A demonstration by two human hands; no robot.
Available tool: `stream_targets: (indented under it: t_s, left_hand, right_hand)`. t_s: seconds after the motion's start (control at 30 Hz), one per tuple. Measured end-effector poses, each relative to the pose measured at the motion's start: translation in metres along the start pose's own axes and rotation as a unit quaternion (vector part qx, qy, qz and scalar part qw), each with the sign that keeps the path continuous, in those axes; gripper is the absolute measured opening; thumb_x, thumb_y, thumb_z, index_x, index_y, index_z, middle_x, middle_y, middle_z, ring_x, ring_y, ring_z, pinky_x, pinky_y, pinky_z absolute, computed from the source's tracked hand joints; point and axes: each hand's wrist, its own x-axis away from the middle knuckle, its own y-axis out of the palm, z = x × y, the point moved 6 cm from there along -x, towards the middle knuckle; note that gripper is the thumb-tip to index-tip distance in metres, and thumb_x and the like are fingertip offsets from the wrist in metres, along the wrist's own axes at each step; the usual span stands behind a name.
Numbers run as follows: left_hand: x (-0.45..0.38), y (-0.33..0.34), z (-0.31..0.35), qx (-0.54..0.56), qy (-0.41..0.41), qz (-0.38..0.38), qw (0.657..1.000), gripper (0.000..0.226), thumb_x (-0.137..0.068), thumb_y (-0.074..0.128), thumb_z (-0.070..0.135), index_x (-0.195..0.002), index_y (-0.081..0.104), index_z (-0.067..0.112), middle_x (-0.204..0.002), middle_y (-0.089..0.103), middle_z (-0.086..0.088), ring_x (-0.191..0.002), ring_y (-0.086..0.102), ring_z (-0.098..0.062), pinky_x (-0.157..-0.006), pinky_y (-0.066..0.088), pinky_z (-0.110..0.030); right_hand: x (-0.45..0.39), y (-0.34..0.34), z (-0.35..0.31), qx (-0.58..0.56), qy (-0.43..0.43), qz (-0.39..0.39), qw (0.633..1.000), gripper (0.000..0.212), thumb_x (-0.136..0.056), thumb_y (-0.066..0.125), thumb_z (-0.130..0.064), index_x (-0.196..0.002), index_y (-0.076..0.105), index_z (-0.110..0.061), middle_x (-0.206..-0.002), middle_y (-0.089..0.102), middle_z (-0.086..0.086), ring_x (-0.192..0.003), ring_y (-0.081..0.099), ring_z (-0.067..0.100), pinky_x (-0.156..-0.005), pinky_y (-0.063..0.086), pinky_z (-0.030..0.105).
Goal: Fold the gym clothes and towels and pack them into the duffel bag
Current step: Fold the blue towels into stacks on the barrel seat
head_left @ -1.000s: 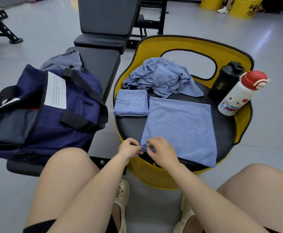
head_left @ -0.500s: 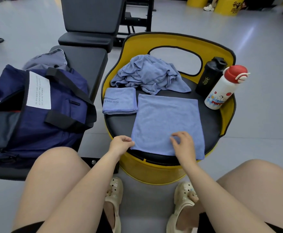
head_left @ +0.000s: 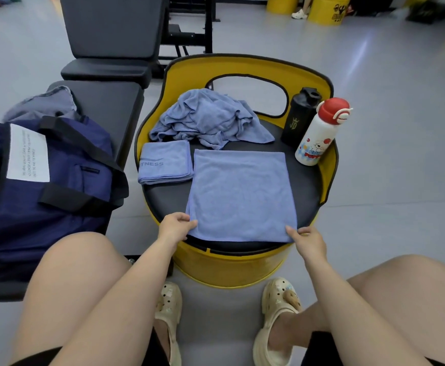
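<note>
A blue towel lies flat on the black seat of a yellow barrel chair. My left hand pinches its near left corner. My right hand pinches its near right corner. A small folded blue towel with printed letters lies to its left on the seat. Behind them sits a crumpled blue cloth. The navy duffel bag stands open on a black bench at the left, with a grey garment behind it.
A black bottle and a white bottle with a red cap stand at the seat's right rim. The chair's yellow back rises behind. My knees and beige clogs are below. Gym equipment and yellow barrels stand far off.
Both hands were together at the towel's near left corner. The right hand has slid along the near edge to the right corner, while the left stays at the left corner.
</note>
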Motion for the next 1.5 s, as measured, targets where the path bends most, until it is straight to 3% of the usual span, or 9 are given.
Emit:
stream_targets:
  t_s: [0.17,0.3,0.4,0.53,0.67,1.03,1.2,1.27,1.5]
  left_hand:
    - [0.001,0.004,0.008,0.042,-0.011,-0.017,0.999,0.011,-0.09,0.064,0.014,-0.098,0.059,0.008,-0.111,0.059,-0.011,-0.096,0.056,-0.022,-0.076,0.049,-0.032]
    - [-0.004,0.01,0.031,0.15,-0.039,-0.058,0.986,0.008,-0.093,0.058,0.01,-0.098,0.055,0.006,-0.116,0.059,-0.015,-0.098,0.059,-0.025,-0.07,0.052,-0.033]
    - [-0.011,0.008,0.056,0.178,-0.035,-0.056,0.982,0.007,-0.094,0.056,0.008,-0.089,0.052,0.009,-0.113,0.057,-0.015,-0.099,0.057,-0.026,-0.073,0.051,-0.035]
    - [-0.017,0.004,0.095,0.221,0.025,-0.053,0.974,0.004,-0.097,0.051,0.007,-0.099,0.053,0.006,-0.107,0.057,-0.012,-0.086,0.059,-0.019,-0.067,0.052,-0.029]
    - [-0.017,-0.003,0.114,0.27,0.091,-0.026,0.958,0.015,-0.097,0.049,0.007,-0.084,0.052,0.012,-0.091,0.056,-0.008,-0.078,0.057,-0.013,-0.059,0.055,-0.02]
    - [-0.006,0.007,0.001,0.157,-0.058,0.024,0.986,0.008,-0.093,0.058,0.006,-0.1,0.053,0.004,-0.106,0.055,-0.013,-0.091,0.06,-0.027,-0.073,0.052,-0.031]
    - [-0.004,-0.005,0.004,0.174,-0.023,0.06,0.983,0.007,-0.092,0.059,0.007,-0.098,0.055,0.005,-0.088,0.059,-0.009,-0.067,0.06,-0.015,-0.048,0.053,-0.018]
    - [-0.004,-0.004,0.001,0.153,-0.021,0.057,0.986,0.007,-0.092,0.059,0.007,-0.098,0.057,0.005,-0.089,0.06,-0.009,-0.068,0.06,-0.014,-0.05,0.053,-0.019]
    - [-0.002,-0.006,-0.01,0.082,-0.015,0.063,0.995,0.007,-0.088,0.064,0.005,-0.094,0.06,0.006,-0.097,0.062,-0.013,-0.083,0.06,-0.021,-0.066,0.053,-0.029]
  right_hand:
    - [-0.003,-0.002,0.003,-0.073,0.03,-0.028,0.996,0.025,-0.084,0.072,-0.03,-0.071,0.056,-0.015,-0.084,0.062,0.007,-0.086,0.061,0.028,-0.085,0.053,0.046]
    - [-0.008,-0.009,-0.025,-0.14,0.017,-0.026,0.99,0.013,-0.086,0.069,-0.018,-0.088,0.061,-0.009,-0.084,0.062,0.011,-0.07,0.059,0.023,-0.06,0.05,0.031]
    - [-0.019,-0.009,-0.046,-0.175,0.04,-0.041,0.983,0.019,-0.086,0.068,-0.014,-0.102,0.063,-0.007,-0.097,0.064,0.015,-0.079,0.06,0.027,-0.072,0.054,0.037]
    - [-0.028,-0.011,-0.093,-0.248,0.014,-0.073,0.966,0.006,-0.089,0.064,-0.009,-0.095,0.062,-0.01,-0.097,0.062,0.012,-0.079,0.06,0.022,-0.066,0.053,0.03]
    - [-0.032,-0.02,-0.116,-0.327,-0.036,-0.061,0.942,0.007,-0.093,0.06,-0.011,-0.099,0.062,-0.008,-0.102,0.064,0.012,-0.089,0.064,0.023,-0.066,0.055,0.028]
    - [-0.01,0.003,-0.013,-0.263,0.084,-0.079,0.958,0.022,-0.091,0.063,-0.009,-0.108,0.056,0.002,-0.083,0.062,0.012,-0.066,0.063,0.019,-0.05,0.056,0.019]
    - [-0.01,-0.007,-0.016,-0.283,0.076,-0.053,0.955,0.016,-0.091,0.063,-0.009,-0.103,0.057,0.0,-0.074,0.057,0.01,-0.062,0.058,0.016,-0.045,0.052,0.018]
    - [-0.009,-0.007,-0.01,-0.269,0.083,-0.05,0.958,0.014,-0.091,0.063,-0.008,-0.101,0.057,0.0,-0.072,0.056,0.011,-0.061,0.058,0.017,-0.044,0.052,0.018]
    - [-0.009,-0.002,0.012,-0.23,0.08,-0.043,0.969,0.016,-0.089,0.066,-0.006,-0.101,0.057,0.001,-0.08,0.06,0.011,-0.066,0.061,0.018,-0.07,0.056,0.03]
